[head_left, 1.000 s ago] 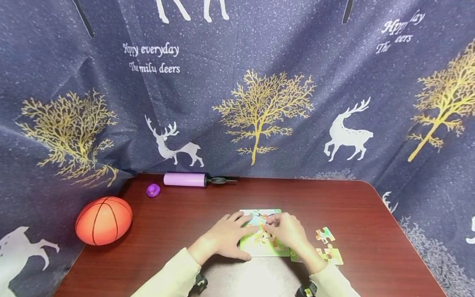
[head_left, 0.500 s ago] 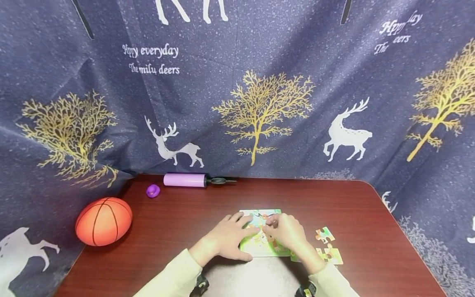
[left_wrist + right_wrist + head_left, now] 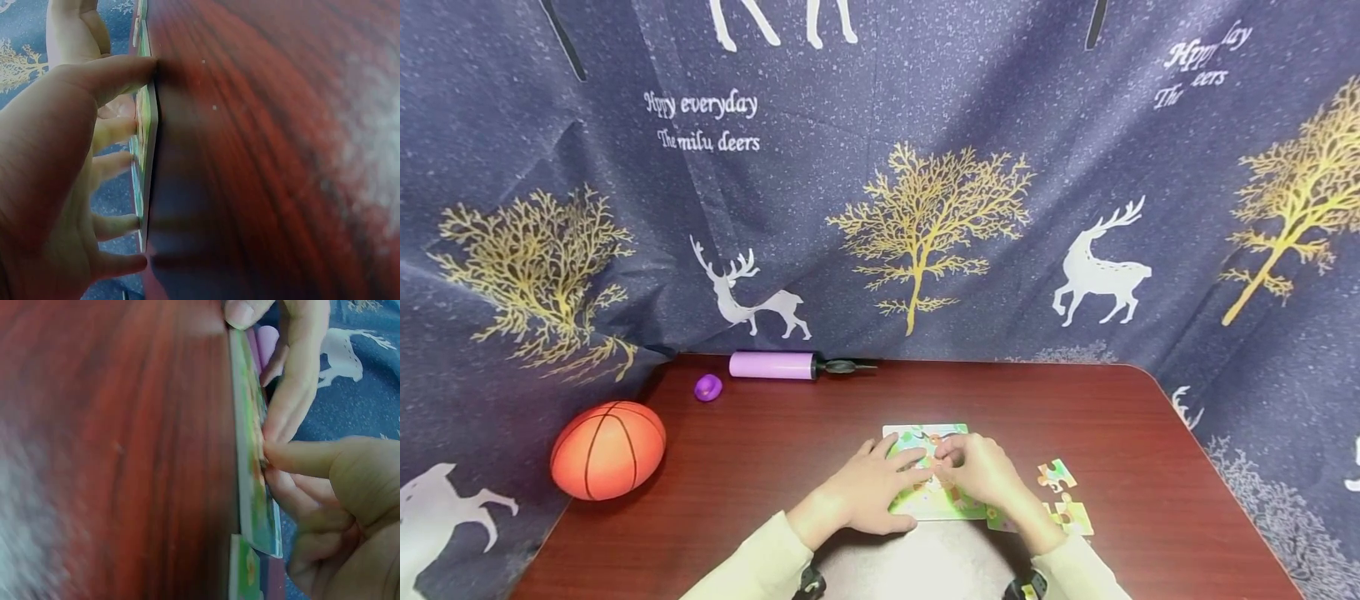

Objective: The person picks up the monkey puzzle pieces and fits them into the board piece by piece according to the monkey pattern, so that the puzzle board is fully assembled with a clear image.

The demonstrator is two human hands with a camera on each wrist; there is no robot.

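A jigsaw puzzle point(image 3: 925, 504) in a flat board lies on the table, printed in green, blue and orange. My left hand point(image 3: 872, 487) spreads over its left side, fingertips touching the surface and thumb at the near edge. In the left wrist view the left hand point(image 3: 56, 169) has its fingers nearly straight. My right hand point(image 3: 981, 471) is over the right side of the puzzle. In the right wrist view its thumb and forefinger pinch a puzzle piece point(image 3: 263, 464) at the board's surface; the fingers hide most of the piece.
Loose puzzle pieces point(image 3: 1073, 515) lie right of the board, one of them point(image 3: 1057, 475) farther back. Another green piece point(image 3: 244, 569) is partly under the right forearm. A basketball point(image 3: 608, 450), a purple hat-shaped thing point(image 3: 708, 387) and a lilac hand pump point(image 3: 772, 365) stand farther left.
My left hand has slid slightly right across the puzzle, its fingers closer to the right hand. The right hand stays at nearly the same spot, still pinching.
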